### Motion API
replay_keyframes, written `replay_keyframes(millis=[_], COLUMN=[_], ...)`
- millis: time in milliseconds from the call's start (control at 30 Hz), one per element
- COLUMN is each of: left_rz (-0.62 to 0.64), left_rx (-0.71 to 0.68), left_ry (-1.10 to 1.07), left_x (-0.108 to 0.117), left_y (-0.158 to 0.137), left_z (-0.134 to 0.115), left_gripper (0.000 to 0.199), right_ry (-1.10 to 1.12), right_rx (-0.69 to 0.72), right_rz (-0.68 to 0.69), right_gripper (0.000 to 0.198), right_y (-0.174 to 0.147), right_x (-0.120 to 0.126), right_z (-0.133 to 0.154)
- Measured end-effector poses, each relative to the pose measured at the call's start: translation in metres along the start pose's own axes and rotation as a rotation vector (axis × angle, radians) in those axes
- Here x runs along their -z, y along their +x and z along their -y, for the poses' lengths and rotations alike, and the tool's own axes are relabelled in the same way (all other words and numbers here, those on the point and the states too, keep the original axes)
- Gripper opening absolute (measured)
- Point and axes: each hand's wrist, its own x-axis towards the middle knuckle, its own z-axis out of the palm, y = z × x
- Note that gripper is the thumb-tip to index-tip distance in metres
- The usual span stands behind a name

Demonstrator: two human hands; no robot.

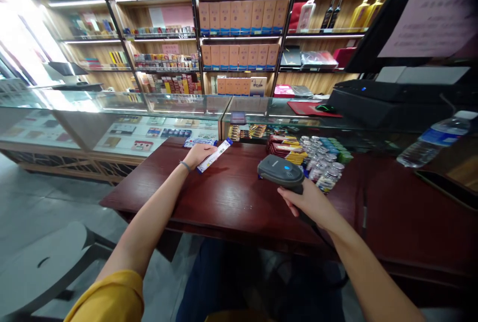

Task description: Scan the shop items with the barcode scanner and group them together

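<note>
My left hand (pixel 200 156) is closed on a long, flat white-and-blue packet (pixel 216 157) that lies slanted over the tabletop. Just behind it, against the table's far edge, rests a patterned blue-and-white packet (pixel 200 141). A dark grey handheld barcode scanner (pixel 281 169) is in the grip of my right hand (pixel 306 201), its head pointing left and its cable hanging below. Beyond the scanner stand several small silver-capped bottles (pixel 328 175), beside stacked red and yellow packets (pixel 286 148). The scanner partly hides both groups.
The dark red wooden table (pixel 224 197) meets a glass display counter (pixel 172 105). To the right are a tilted water bottle (pixel 435 138), a black device (pixel 373 103) and a monitor (pixel 373 38). A grey stool (pixel 45 267) stands at lower left. Stocked shelves line the back wall.
</note>
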Motion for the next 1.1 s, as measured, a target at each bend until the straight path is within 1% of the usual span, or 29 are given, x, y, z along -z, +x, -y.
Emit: replay_keyframes(millis=[67,167,233,333,400,467,567,667,767,933,1000,1100], left_rz=[0.005,0.074,0.079,0.057,0.050,0.032,0.026,0.092,0.143,0.128,0.118,0.118], left_rx=[0.074,0.157,0.157,0.120,0.069,0.004,-0.118,-0.273,-0.390,-0.569,-0.601,-0.591], left_ry=[-0.113,-0.354,-0.474,-0.519,-0.471,-0.354,-0.112,0.055,0.193,0.431,0.469,0.489], left_x=[-0.001,-0.004,-0.006,-0.011,-0.016,-0.025,-0.045,-0.073,-0.104,-0.150,-0.167,-0.189], left_y=[0.001,-0.001,-0.002,0.001,0.005,0.008,0.006,-0.003,-0.009,-0.003,0.001,0.006], left_z=[0.001,0.000,-0.002,-0.007,-0.013,-0.022,-0.041,-0.064,-0.082,-0.097,-0.100,-0.104], left_gripper=[0.039,0.043,0.044,0.048,0.054,0.058,0.052,0.038,0.030,0.024,0.023,0.019], right_ry=[0.040,0.105,0.140,0.175,0.198,0.224,0.268,0.313,0.336,0.328,0.329,0.333], right_rx=[0.013,0.021,0.023,0.036,0.040,0.036,0.038,0.035,0.038,0.053,0.056,0.069], right_rz=[-0.024,-0.064,-0.085,-0.122,-0.164,-0.212,-0.270,-0.300,-0.298,-0.318,-0.329,-0.348], right_gripper=[0.021,0.024,0.026,0.029,0.032,0.032,0.028,0.027,0.028,0.027,0.028,0.027], right_y=[-0.002,-0.005,-0.008,-0.015,-0.020,-0.025,-0.031,-0.035,-0.039,-0.045,-0.048,-0.052], right_x=[0.003,0.010,0.018,0.032,0.041,0.050,0.061,0.069,0.075,0.082,0.085,0.089], right_z=[-0.002,-0.004,-0.004,-0.002,-0.001,-0.002,-0.006,-0.011,-0.012,-0.012,-0.013,-0.015])
